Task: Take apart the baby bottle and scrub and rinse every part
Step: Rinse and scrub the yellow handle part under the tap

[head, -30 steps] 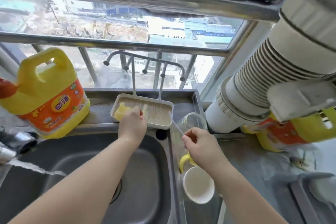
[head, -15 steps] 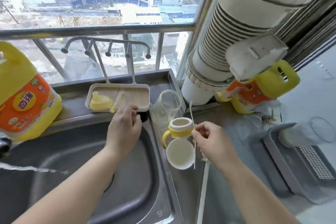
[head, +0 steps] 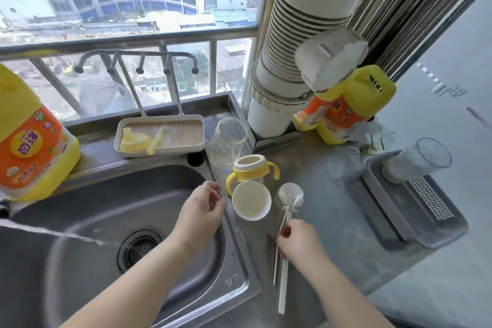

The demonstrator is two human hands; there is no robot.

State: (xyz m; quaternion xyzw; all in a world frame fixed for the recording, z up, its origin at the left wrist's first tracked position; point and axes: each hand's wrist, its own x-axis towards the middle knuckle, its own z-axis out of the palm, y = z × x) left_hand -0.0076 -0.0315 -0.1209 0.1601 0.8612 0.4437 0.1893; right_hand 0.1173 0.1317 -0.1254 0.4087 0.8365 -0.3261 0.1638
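Note:
The clear bottle body (head: 227,138) stands on the counter behind the yellow two-handled collar (head: 251,168) and a white cap (head: 251,204). In the white tray (head: 159,152) on the ledge lie a yellow spout (head: 131,142) and a pale straw (head: 157,138). My right hand (head: 296,241) pinches a thin white straw brush (head: 277,261) low over the counter. Beside it lies a sponge-headed bottle brush (head: 290,196). My left hand (head: 198,210) hovers over the sink's right rim, fingers loosely curled and holding nothing.
A thin stream of water (head: 53,233) runs into the steel sink (head: 80,202). A yellow detergent jug (head: 32,141) stands at the left and another (head: 343,112) beside the white ribbed pipe (head: 290,42). A grey drain rack (head: 415,210) with a glass stands on the right.
My left hand drew back from the tray to the sink's rim. My right hand brought the thin brush down next to the bottle brush. The view swung down and to the right.

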